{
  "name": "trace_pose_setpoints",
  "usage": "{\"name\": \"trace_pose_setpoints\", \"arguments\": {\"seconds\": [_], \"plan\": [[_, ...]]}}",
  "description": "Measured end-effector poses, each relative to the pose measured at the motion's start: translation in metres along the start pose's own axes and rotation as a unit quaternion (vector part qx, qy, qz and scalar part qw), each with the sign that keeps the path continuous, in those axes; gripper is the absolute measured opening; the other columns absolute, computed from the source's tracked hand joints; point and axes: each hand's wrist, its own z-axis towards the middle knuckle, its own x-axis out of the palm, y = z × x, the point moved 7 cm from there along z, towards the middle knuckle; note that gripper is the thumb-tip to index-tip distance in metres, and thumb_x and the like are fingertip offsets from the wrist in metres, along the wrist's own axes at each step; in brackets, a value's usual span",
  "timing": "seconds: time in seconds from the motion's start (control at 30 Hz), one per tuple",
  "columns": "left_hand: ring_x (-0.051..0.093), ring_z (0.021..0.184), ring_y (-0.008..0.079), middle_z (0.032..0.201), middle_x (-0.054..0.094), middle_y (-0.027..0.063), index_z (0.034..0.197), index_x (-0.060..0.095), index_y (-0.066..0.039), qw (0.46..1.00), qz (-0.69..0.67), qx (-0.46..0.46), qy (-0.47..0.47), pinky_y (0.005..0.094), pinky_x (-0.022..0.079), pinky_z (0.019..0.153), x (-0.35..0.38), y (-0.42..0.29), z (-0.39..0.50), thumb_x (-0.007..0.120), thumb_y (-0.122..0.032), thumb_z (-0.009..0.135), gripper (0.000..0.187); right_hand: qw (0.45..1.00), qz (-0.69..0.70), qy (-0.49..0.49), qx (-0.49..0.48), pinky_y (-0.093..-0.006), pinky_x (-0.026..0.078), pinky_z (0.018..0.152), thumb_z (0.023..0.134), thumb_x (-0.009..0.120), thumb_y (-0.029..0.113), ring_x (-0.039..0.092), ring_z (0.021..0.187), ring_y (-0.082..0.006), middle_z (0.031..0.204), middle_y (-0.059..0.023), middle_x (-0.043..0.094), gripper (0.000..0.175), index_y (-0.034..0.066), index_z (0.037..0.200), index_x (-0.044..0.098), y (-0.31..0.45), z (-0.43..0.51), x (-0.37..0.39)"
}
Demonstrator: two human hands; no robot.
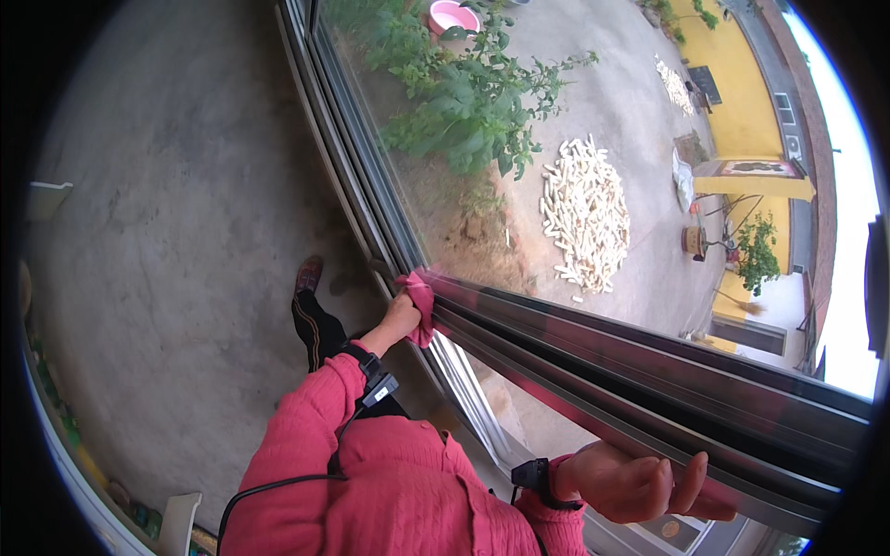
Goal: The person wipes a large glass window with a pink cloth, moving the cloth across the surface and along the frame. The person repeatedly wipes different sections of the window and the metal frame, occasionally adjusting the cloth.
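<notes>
My left hand [402, 317] grips a pink cloth [420, 309], pressed at the corner where the dark metal frame rail [626, 389] of a glazed panel meets the sliding track [348, 146]. My right hand [626, 483] is beside the same rail, further along it. Its fingers are loosely spread and slightly bent, and nothing is seen in it. Whether it touches the rail cannot be told. Black straps with small devices sit on both wrists over pink knitted sleeves. Glass [487, 229] fills the space beyond the rail.
Grey concrete floor [174, 174] lies on my left, with my shoe [309, 274] on it. Through the glass show leafy plants [459, 104], a pink basin [454, 17], a heap of pale corn cobs [587, 215] and a potted plant [694, 240]. A black cable [278, 483] crosses my sleeve.
</notes>
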Motion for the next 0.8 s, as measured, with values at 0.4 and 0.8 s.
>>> {"name": "trace_pose_setpoints", "arguments": {"seconds": [0.4,0.8], "plan": [[0.065,0.097,0.0362,0.095,0.067,0.0191,0.107,0.06,-0.003,0.979,-0.141,-0.01,0.144,0.0378,0.049,0.084,-0.027,-0.089,-0.027,0.059,-0.011,0.082,0.026,0.999,-0.017,0.021,-0.044,-0.0675,0.008,0.113,0.1,0.045,0.013,0.011,0.143,-0.0458,0.122,-0.0087,0.059,0.014,0.0161,0.092,0.056,0.011,0.006,0.009],[0.069,0.086,0.031,0.086,0.069,0.0174,0.102,0.065,-0.003,0.993,-0.012,0.013,0.114,0.0374,0.052,0.073,-0.026,-0.095,-0.024,0.061,-0.006,0.077,0.025,0.999,0.027,0.017,-0.017,-0.0675,0.006,0.113,0.095,0.047,0.004,0.009,0.142,-0.0472,0.118,-0.0066,0.06,0.015,0.0157,0.091,0.056,0.008,0.002,0.011]]}}
